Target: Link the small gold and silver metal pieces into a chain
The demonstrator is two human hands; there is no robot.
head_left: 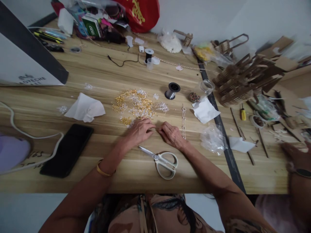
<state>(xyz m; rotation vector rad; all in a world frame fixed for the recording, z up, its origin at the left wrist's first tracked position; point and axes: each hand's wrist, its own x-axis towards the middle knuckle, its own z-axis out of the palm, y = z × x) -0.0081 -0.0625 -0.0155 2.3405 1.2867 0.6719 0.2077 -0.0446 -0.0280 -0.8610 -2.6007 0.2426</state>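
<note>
My left hand (141, 131) rests at the near edge of a pile of small gold and silver beads (143, 105), its fingers drawn together. Just to its right, my right hand (171, 133) has its fingers curled in a pinch. The fingertips of both hands almost meet; whatever they hold is too small to make out. A thin beaded chain (183, 124) lies beside my right hand. White-handled scissors (161, 161) lie closer to me, blades pointing left. Silver pins (162, 107) are scattered beyond the hands, with a spool of wire (172, 91) behind them.
A black phone (67, 150) and crumpled white paper (85, 107) lie on the left. To the right are a plastic bag (213, 139), a clear jar (206, 86) and stacked brown wooden pieces (243, 81). Another person's hand (297, 155) is at the far right.
</note>
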